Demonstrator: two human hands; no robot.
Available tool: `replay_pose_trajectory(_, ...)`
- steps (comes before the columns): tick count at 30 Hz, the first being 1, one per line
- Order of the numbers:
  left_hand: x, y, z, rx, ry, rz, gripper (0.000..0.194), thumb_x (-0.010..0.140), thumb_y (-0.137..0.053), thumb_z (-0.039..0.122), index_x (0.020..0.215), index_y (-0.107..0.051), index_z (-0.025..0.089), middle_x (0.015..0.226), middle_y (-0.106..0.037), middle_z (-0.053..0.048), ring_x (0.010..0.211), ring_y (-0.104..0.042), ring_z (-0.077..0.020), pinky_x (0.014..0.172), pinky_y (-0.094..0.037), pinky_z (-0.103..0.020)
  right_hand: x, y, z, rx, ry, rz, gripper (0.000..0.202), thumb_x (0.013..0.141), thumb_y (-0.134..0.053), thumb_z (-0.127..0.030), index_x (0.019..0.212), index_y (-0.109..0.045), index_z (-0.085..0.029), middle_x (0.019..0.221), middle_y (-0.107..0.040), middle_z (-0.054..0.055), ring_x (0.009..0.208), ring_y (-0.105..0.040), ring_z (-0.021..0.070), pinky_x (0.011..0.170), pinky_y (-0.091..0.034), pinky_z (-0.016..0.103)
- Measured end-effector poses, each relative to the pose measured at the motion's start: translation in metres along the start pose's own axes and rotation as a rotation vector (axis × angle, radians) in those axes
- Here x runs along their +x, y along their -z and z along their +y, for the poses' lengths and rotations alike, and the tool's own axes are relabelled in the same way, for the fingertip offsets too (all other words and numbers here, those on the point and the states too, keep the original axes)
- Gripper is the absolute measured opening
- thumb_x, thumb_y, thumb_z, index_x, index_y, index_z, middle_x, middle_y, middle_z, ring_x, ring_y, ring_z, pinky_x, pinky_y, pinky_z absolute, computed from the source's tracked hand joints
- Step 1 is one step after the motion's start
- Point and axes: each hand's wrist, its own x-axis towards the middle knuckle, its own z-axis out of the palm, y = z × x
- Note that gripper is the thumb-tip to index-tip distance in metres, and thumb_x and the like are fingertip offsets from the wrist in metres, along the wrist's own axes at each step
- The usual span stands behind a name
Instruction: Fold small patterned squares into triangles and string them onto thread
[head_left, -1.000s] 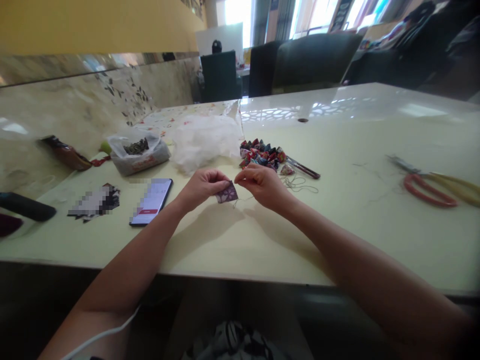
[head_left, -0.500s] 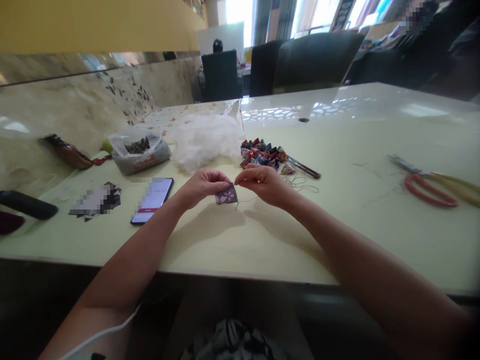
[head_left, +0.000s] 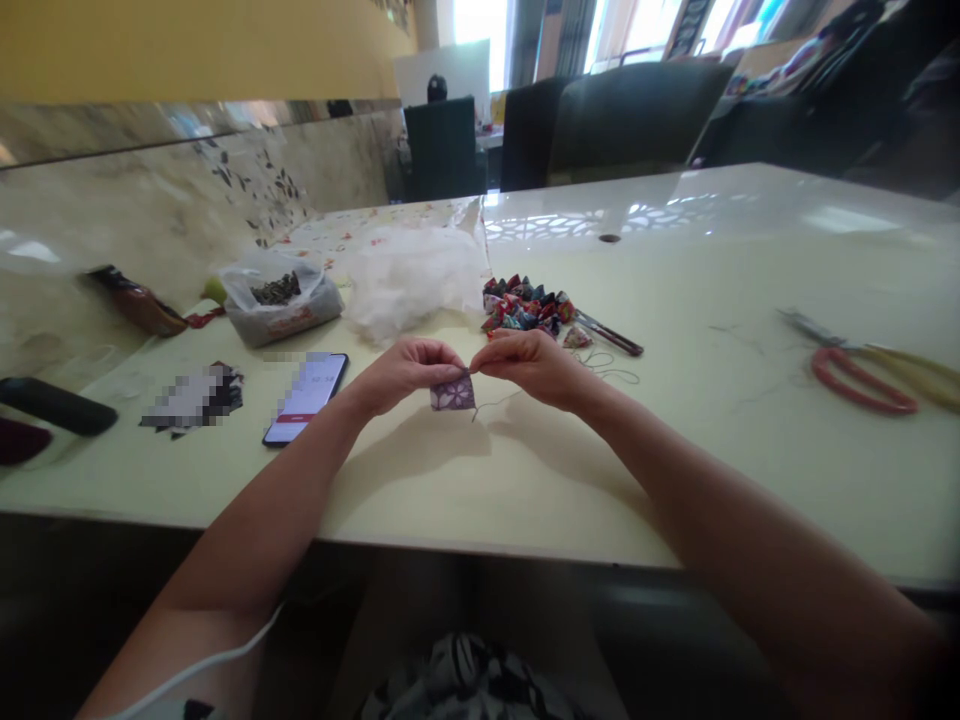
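Between the thumb and fingers of my left hand (head_left: 401,375) is a small purple fabric piece (head_left: 454,394) with a pale flower print. It hangs just above the table. My right hand (head_left: 534,365) is pinched closed at the fabric's upper right corner, touching or nearly touching it. Whatever sits in that pinch is too small to make out. From the fabric's lower right corner a thin dark thread (head_left: 495,402) trails off beneath my right hand. Behind my hands lies a pile of small, colourful folded fabric pieces (head_left: 521,302), with loose thread (head_left: 619,376) beside it.
Scissors (head_left: 862,382) with red and yellow handles lie at right, a slim metal tool (head_left: 611,333) behind my right hand. White stuffing (head_left: 409,280), a plastic bag (head_left: 300,320) of dried bits, a phone (head_left: 309,400) and blurred fabric pieces (head_left: 191,395) are at left.
The fabric has turned slightly and more of its flower print faces me. Both hands stay in nearly the same place, still close together.
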Motion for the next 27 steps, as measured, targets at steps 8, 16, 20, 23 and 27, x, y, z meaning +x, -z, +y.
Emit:
replay_pose_trajectory(8, -0.0005, 0.0002, -0.0002, -0.016, -0.009, -0.03, 0.027, 0.071, -0.087, 0.033, 0.083, -0.075, 0.012, 0.076, -0.071, -0.005, 0.064, -0.061, -0.0099, 0.062, -0.049, -0.022, -0.0007, -0.0009, -0.003, 0.103, -0.069, -0.022, 0.017, 0.082, -0.066, -0.03, 0.082, -0.079, -0.019, 0.077, -0.065, 0.001, 0.071, -0.052, 0.0116, 0.068, -0.043, 0.028)
replay_pose_trajectory(16, -0.0005, -0.001, -0.0009, -0.046, -0.025, -0.027, 0.028, 0.07, -0.088, 0.033, 0.084, -0.075, 0.013, 0.076, -0.071, -0.005, 0.064, -0.061, -0.0101, 0.06, -0.049, -0.022, -0.0012, -0.0027, 0.0006, 0.184, -0.121, -0.01, 0.017, 0.081, -0.07, -0.033, 0.084, -0.079, -0.018, 0.074, -0.065, 0.0, 0.068, -0.052, 0.0107, 0.065, -0.043, 0.026)
replay_pose_trajectory(20, 0.0003, -0.0022, -0.0028, -0.042, -0.033, -0.026, 0.029, 0.068, -0.09, 0.035, 0.083, -0.075, 0.013, 0.076, -0.07, -0.005, 0.064, -0.06, -0.0106, 0.06, -0.048, -0.023, -0.0015, -0.0056, 0.0004, 0.186, -0.123, -0.014, 0.018, 0.08, -0.07, -0.034, 0.083, -0.077, -0.018, 0.074, -0.066, 0.001, 0.068, -0.052, 0.0113, 0.066, -0.044, 0.027)
replay_pose_trajectory(23, 0.0008, -0.0035, -0.0042, -0.043, -0.028, -0.025, 0.031, 0.068, -0.09, 0.035, 0.082, -0.075, 0.013, 0.075, -0.07, -0.004, 0.064, -0.06, -0.01, 0.06, -0.047, -0.022, -0.0022, -0.0066, -0.0006, 0.168, -0.122, -0.018, 0.018, 0.081, -0.069, -0.034, 0.083, -0.075, -0.017, 0.071, -0.063, 0.0, 0.068, -0.051, 0.0116, 0.066, -0.043, 0.027)
replay_pose_trajectory(27, 0.0006, -0.0061, -0.004, -0.055, -0.021, -0.005, 0.033, 0.066, -0.091, 0.037, 0.082, -0.074, 0.013, 0.072, -0.069, -0.003, 0.062, -0.059, -0.0091, 0.059, -0.046, -0.022, -0.0028, -0.0073, 0.0011, 0.138, -0.121, -0.004, 0.016, 0.083, -0.067, -0.031, 0.085, -0.072, -0.016, 0.072, -0.06, 0.0, 0.069, -0.049, 0.0116, 0.064, -0.039, 0.027)
